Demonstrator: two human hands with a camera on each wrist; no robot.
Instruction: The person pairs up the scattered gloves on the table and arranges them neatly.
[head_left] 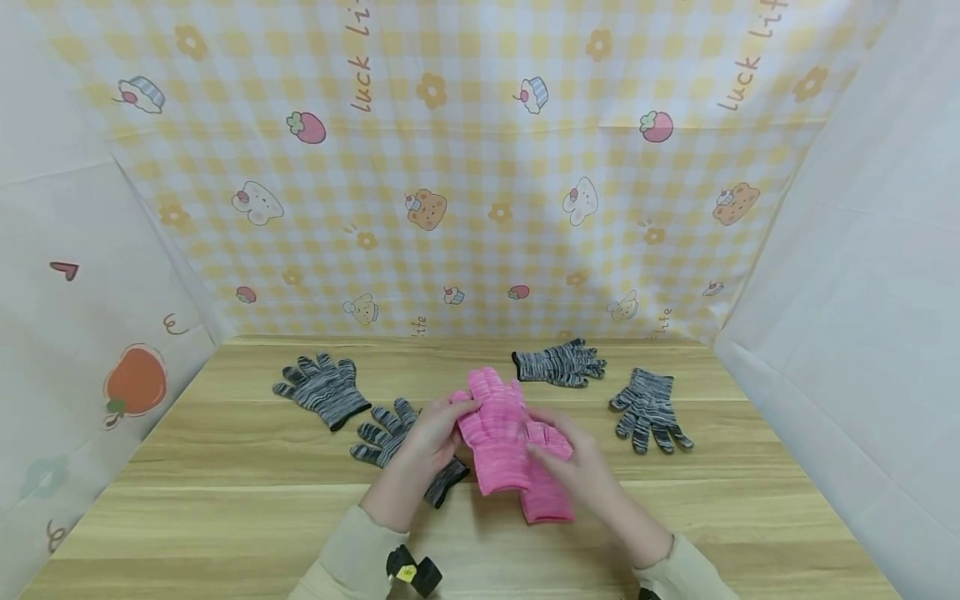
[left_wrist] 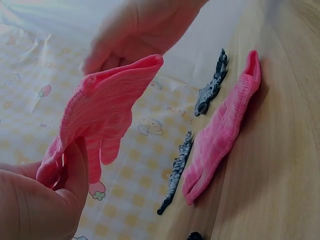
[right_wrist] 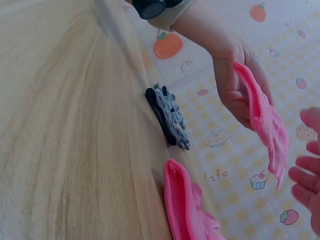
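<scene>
My left hand (head_left: 437,432) pinches a pink knitted glove (head_left: 495,437) near its thumb side and holds it above the table. In the left wrist view this glove (left_wrist: 100,105) hangs with its cuff gaping. My right hand (head_left: 564,454) is beside the held glove, its fingers loosely extended; the right wrist view shows these fingers (right_wrist: 306,177) apart from the fabric. A second pink glove (head_left: 551,500) lies on the table below, partly hidden by the right hand and the first glove.
Grey-and-black gloves lie around: one at the far left (head_left: 322,390), one partly under my left forearm (head_left: 390,433), one at the back (head_left: 561,364) and one at the right (head_left: 651,411). A patterned cloth (head_left: 480,167) hangs behind the wooden table (head_left: 225,517).
</scene>
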